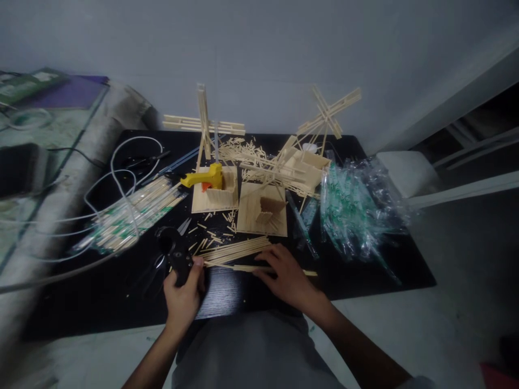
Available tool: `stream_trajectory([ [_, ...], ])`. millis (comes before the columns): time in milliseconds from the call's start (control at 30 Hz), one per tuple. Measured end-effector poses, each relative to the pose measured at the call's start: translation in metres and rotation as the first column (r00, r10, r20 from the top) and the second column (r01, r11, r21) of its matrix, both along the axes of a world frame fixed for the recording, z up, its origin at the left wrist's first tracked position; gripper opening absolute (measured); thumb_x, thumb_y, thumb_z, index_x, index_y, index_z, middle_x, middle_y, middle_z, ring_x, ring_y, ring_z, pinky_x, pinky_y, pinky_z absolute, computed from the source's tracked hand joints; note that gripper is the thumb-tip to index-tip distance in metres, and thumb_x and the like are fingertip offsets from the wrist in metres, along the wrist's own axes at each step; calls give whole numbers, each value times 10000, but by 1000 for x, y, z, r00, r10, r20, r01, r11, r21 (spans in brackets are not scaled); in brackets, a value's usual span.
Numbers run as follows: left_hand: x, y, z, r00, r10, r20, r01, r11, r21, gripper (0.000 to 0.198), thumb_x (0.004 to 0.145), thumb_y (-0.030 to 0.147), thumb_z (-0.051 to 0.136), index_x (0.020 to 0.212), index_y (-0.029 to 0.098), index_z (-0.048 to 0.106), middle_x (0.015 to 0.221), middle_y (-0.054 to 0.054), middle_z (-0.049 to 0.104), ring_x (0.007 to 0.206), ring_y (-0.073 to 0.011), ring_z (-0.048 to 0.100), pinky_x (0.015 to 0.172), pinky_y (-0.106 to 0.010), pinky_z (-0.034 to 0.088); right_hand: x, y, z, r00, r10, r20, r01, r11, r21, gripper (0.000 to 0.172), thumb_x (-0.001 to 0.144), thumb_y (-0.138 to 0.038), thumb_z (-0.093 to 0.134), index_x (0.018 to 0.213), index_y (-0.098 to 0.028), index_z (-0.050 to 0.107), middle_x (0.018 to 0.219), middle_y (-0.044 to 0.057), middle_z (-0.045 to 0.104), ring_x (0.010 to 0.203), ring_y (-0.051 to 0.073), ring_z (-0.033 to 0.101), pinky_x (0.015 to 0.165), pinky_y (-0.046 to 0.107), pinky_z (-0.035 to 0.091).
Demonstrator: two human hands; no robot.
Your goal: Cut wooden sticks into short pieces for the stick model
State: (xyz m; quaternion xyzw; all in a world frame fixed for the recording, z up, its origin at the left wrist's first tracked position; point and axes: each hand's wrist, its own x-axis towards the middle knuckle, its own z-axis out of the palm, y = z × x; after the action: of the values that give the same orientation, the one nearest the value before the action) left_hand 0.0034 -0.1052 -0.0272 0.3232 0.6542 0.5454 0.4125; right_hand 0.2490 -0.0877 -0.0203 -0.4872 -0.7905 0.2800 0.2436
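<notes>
My left hand (184, 294) is wrapped around a black hand tool (177, 254) with a curved, hooked head; its exact kind is unclear. A thin wooden stick (219, 265) reaches from beside my left thumb toward the right. My right hand (286, 275) lies over the sticks with thumb and forefinger apart, and one stick (310, 273) runs out beneath it. Just beyond is a bundle of long wooden sticks (237, 248). Short cut pieces (213, 236) are scattered behind the bundle.
Two square stick bases (247, 219) with low walls stand mid-table, a yellow glue gun (208, 177) on the left one. Windmill-like frames (203, 123) rise behind. Packed sticks (133, 216) and a white cable (115, 173) lie left; clear and green wrappers (352, 205) pile up right.
</notes>
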Motion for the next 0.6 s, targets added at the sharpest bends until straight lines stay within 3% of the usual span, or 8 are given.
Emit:
stream_trajectory([
  [67,0,0,-1,1000,-10,26,10,1000,14,307,857,422,759,752,174,612,508,74,473,433,-81,425,422,-210,366,1,3,0,995,87,55,-86,996,-28,87,949,-250,748,999,-195,702,988,77,718,963,262,651,942,449,518],
  [133,-1,0,-2,997,-14,77,12,1000,23,304,861,415,766,759,176,607,507,79,464,428,-79,418,408,-207,359,2,7,3,991,126,43,-123,990,-61,79,1007,-254,667,970,-190,695,977,78,718,942,247,656,919,417,518],
  [233,-1,2,-1,986,-11,165,5,999,35,297,864,412,775,784,177,612,504,87,448,417,-75,400,386,-201,344,0,11,12,993,71,-92,-85,983,-164,148,1058,-267,577,995,-190,686,981,70,711,930,219,668,863,351,518],
  [400,1,5,2,980,9,198,-17,999,39,288,860,396,782,789,174,614,501,88,443,413,-72,404,379,-190,342,-1,13,23,960,-32,-277,-77,924,-375,217,1063,-254,522,927,-197,682,858,16,691,822,168,646,783,286,476],
  [600,1,2,-1,994,26,102,-29,999,30,288,866,422,766,817,176,625,530,78,473,438,-82,421,406,-206,359,0,15,14,946,-76,-314,-56,919,-390,252,1041,-277,524,855,-187,668,837,22,681,791,167,615,743,281,440],
])
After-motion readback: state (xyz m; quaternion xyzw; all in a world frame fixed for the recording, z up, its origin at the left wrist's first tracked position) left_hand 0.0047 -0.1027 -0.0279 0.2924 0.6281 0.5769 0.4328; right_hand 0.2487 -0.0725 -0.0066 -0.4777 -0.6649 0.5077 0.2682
